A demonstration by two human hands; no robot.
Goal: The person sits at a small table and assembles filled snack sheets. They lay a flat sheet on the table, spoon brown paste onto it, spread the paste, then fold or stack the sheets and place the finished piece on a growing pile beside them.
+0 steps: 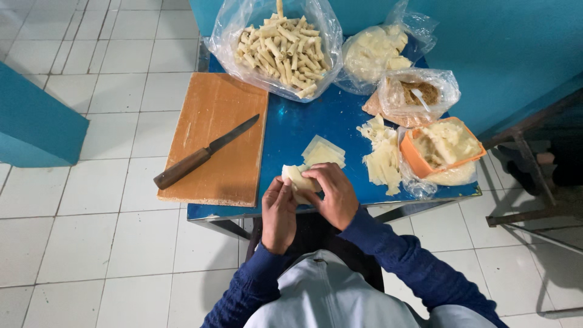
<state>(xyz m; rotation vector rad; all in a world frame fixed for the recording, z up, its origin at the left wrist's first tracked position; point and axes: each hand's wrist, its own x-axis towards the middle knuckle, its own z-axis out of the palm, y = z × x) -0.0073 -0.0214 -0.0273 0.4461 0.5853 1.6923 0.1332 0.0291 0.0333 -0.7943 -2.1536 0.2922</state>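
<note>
While the left hand (279,214) and right hand (333,194) pinched a pale wrapper (297,179) at the blue table's (291,130) near edge, many finished rolls (282,48) filled a bag; loose wrappers (381,157) and filling (448,144) remained, so work looked well along.

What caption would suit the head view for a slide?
Both hands, left hand and right hand, fold a pale wrapper over a blue table, beside a knife on a board and a bag of rolls.
</note>
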